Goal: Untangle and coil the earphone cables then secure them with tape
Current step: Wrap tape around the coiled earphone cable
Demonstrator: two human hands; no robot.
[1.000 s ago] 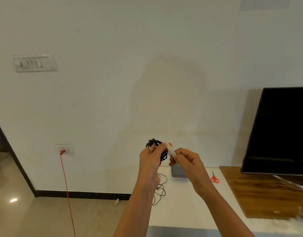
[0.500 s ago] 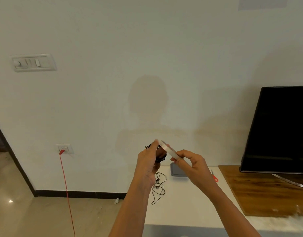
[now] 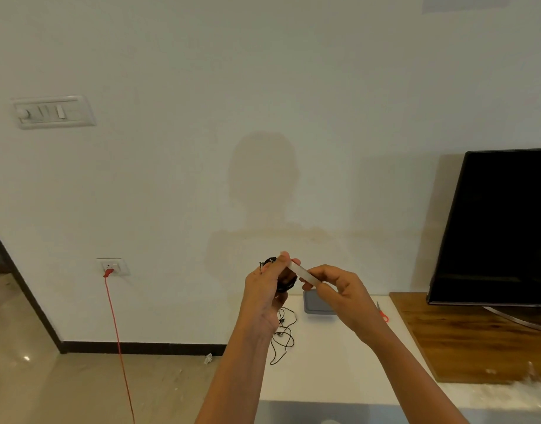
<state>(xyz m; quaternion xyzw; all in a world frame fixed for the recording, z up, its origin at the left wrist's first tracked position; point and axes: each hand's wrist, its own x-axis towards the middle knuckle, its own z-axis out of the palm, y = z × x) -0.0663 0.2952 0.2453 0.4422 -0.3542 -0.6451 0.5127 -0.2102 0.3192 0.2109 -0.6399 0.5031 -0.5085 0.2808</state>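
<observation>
My left hand (image 3: pixel 264 290) grips a small coil of black earphone cable (image 3: pixel 286 281), held up above the white table (image 3: pixel 339 362); most of the coil is hidden behind its fingers. A pale strip of tape (image 3: pixel 302 274) stretches between my two hands. My left fingertips hold one end at the coil. My right hand (image 3: pixel 339 290) pinches the other end, just right of the coil. A second black earphone cable (image 3: pixel 283 338) lies loose and tangled on the table below my left wrist.
A grey flat case (image 3: pixel 319 306) lies on the table near the wall, red-handled scissors (image 3: pixel 383 314) to its right. A wooden board (image 3: pixel 464 335) carries a black TV (image 3: pixel 498 228) at the right. A red cord (image 3: pixel 119 347) hangs from a wall socket at the left.
Both hands stay raised with the coil. The tape strip, short and upright a second ago, now lies longer and slanted between my hands, my right hand having drawn slightly rightward.
</observation>
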